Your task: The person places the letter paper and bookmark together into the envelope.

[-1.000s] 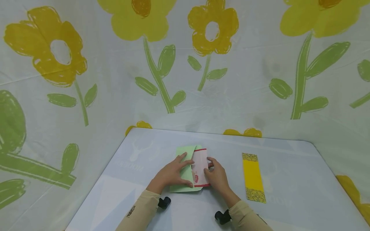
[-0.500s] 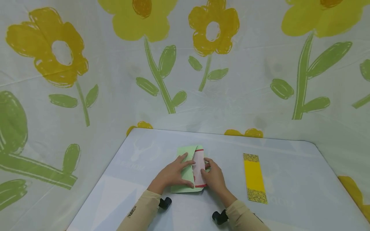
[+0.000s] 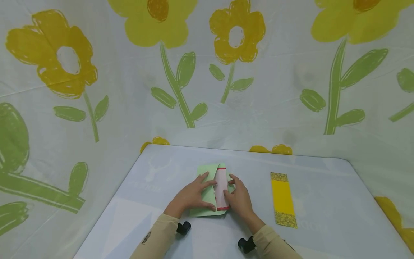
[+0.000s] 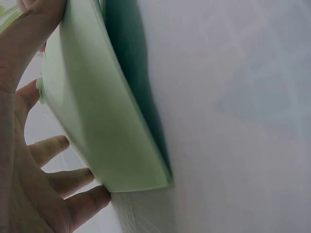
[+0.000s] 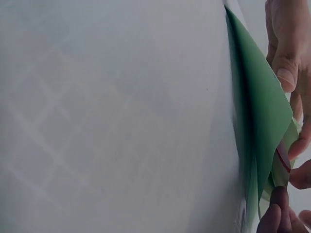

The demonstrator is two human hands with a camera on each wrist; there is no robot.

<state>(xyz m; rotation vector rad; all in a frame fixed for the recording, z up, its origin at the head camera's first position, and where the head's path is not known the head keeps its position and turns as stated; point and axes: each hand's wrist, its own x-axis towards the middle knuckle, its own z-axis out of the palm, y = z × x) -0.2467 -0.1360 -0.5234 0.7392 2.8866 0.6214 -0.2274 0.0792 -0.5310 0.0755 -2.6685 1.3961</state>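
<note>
Flowery cloth point(image 3: 275, 90) hangs behind. Head view: left hand point(image 3: 194, 194) spreads over green paper point(image 3: 209, 194), maybe to steady it; right hand point(image 3: 240, 199) pinches white card point(image 3: 221, 192) between them. Left wrist: fingertips point(image 4: 87, 175) touch green paper. Right wrist: fingers point(image 5: 279, 196) meet its edge.

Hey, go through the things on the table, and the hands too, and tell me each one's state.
Light green folded paper: open along its right side
White card with red edges: partly inside the folded paper
Yellow strip with patterned ends: lying flat, untouched
Left hand: fingers spread on the folded paper
Right hand: fingers bent at the card's right edge
</note>
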